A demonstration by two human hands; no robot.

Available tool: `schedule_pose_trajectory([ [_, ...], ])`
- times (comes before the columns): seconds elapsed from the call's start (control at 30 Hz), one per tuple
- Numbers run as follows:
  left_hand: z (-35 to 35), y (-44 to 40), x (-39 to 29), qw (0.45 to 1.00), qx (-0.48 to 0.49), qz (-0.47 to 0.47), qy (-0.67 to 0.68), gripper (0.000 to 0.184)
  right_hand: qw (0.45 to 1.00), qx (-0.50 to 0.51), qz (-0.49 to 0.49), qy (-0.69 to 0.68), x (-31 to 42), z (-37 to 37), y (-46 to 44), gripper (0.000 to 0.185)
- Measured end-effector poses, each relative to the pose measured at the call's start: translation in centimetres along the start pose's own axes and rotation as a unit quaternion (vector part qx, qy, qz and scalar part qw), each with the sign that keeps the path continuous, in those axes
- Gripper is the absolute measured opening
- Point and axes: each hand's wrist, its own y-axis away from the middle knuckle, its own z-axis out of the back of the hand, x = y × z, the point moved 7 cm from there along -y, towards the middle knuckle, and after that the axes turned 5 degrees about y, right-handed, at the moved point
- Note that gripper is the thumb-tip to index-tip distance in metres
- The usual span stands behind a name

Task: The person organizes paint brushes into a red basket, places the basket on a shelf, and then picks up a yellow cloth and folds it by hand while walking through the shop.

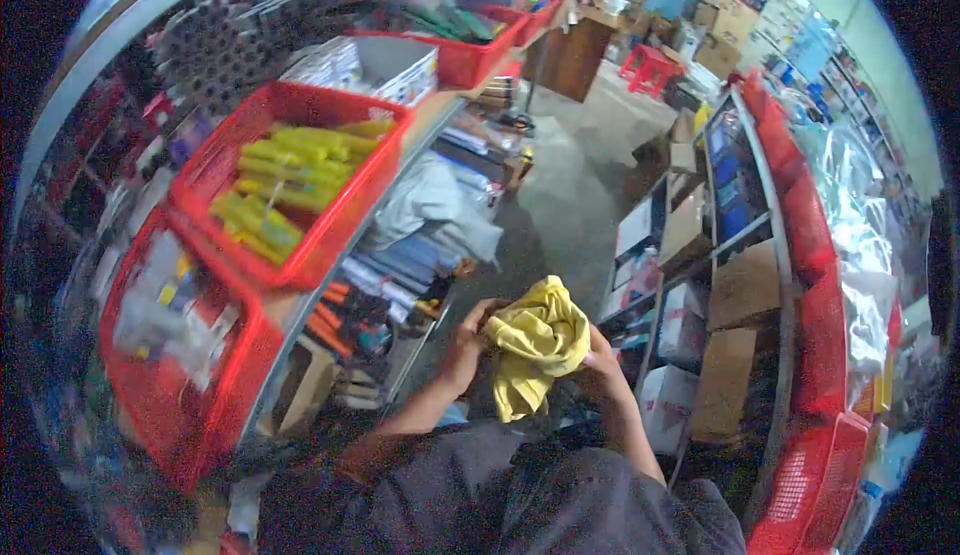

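A crumpled yellow cloth point(540, 340) is bunched up in front of my body, with one end hanging down. My left hand point(474, 340) grips its left side, fingers closed on the fabric. On the other side, my right hand point(600, 357) is closed on the cloth's right edge; its fingers are partly hidden behind the folds. Both hands are held over the aisle, apart from the shelves.
To the left, a red basket point(345, 240) of yellow packages stands on a shelf above folded fabric point(430, 205). Another red basket point(245, 395) sits nearer. Shelving with cardboard boxes point(745, 285) lines the right. Red stools point(650, 70) stand farther down the aisle floor point(570, 155).
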Motion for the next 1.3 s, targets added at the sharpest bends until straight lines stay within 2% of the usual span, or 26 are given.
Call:
schedule_pose_trajectory([
  [0.03, -0.6, -2.5, 1.0, 0.993, 0.084, -0.046, 0.072, 0.037, 1.000, -0.019, 0.008, -0.003, 0.6, 1.4, -0.5, 0.068],
  [0.1, -1.5, -6.6, -0.1, 0.990, 0.059, -0.078, -0.101, 0.037, 0.999, -0.049, 0.020, -0.012, 2.7, 3.6, -1.0, 0.064],
  [0.13, -2.1, -8.4, -0.9, 0.988, 0.055, -0.085, -0.118, 0.035, 0.996, -0.088, 0.018, -0.003, 3.5, 4.9, -0.7, 0.061],
  [0.17, -3.6, -10.7, -3.1, 0.984, 0.089, -0.116, -0.105, 0.033, 0.989, -0.149, 0.018, -0.007, 2.9, 7.5, -0.7, 0.060],
  [0.23, -7.2, -14.5, -9.0, 0.974, 0.100, -0.177, -0.104, 0.037, 0.983, -0.181, 0.016, -0.036, 3.4, 11.1, -1.9, 0.066],
  [0.27, -9.2, -16.1, -11.8, 0.967, 0.119, -0.222, -0.032, 0.040, 0.975, -0.216, -0.006, -0.049, 3.0, 13.2, -2.3, 0.068],
  [0.37, -14.2, -19.6, -16.0, 0.917, 0.184, -0.351, 0.050, 0.039, 0.974, -0.198, 0.055, -0.096, 2.9, 19.5, -5.4, 0.071],
  [0.43, -16.6, -21.5, -16.2, 0.878, 0.213, -0.425, 0.062, 0.038, 0.970, -0.209, 0.063, -0.107, 6.2, 21.2, -8.6, 0.073],
  [0.53, -19.1, -25.2, -17.2, 0.840, 0.228, -0.489, 0.056, 0.037, 0.976, -0.182, 0.079, -0.091, 8.7, 26.0, -14.0, 0.079],
  [0.6, -20.4, -28.0, -17.6, 0.824, 0.224, -0.518, 0.045, 0.036, 0.977, -0.184, 0.077, -0.075, 9.8, 29.8, -17.9, 0.080],
  [0.63, -21.0, -29.5, -17.8, 0.818, 0.221, -0.530, 0.035, 0.035, 0.982, -0.149, 0.069, -0.099, 10.8, 30.9, -19.7, 0.079],
  [0.8, -22.8, -38.4, -18.0, 0.802, 0.192, -0.565, 0.004, 0.033, 0.984, -0.103, 0.042, -0.139, 12.3, 36.5, -28.7, 0.074],
  [0.97, -21.2, -47.6, -18.7, 0.785, 0.149, -0.601, -0.031, 0.031, 0.994, -0.068, 0.002, -0.085, 12.6, 41.2, -39.0, 0.077],
  [1.0, -20.9, -49.5, -18.8, 0.782, 0.143, -0.605, -0.037, 0.031, 0.994, -0.092, -0.017, -0.055, 12.3, 42.9, -41.0, 0.076],
  [1.03, -20.6, -51.5, -18.9, 0.780, 0.139, -0.609, -0.042, 0.030, 0.994, -0.028, 0.000, -0.102, 13.1, 43.1, -43.4, 0.064],
  [1.07, -20.3, -53.3, -19.1, 0.780, 0.135, -0.609, -0.047, 0.030, 0.993, -0.043, 0.036, -0.099, 13.7, 44.3, -46.0, 0.062],
  [1.1, -20.1, -55.3, -19.3, 0.779, 0.127, -0.612, -0.054, 0.029, 0.994, -0.006, 0.008, -0.110, 14.5, 44.8, -48.4, 0.061],
  [1.17, -20.1, -58.7, -20.1, 0.772, 0.116, -0.622, -0.063, 0.029, 0.994, -0.034, 0.003, -0.105, 15.8, 46.6, -52.9, 0.061],
  [1.3, -20.2, -66.7, -20.5, 0.763, 0.099, -0.633, -0.082, 0.027, 0.994, -0.021, 0.023, -0.108, 20.1, 49.6, -61.2, 0.063],
])
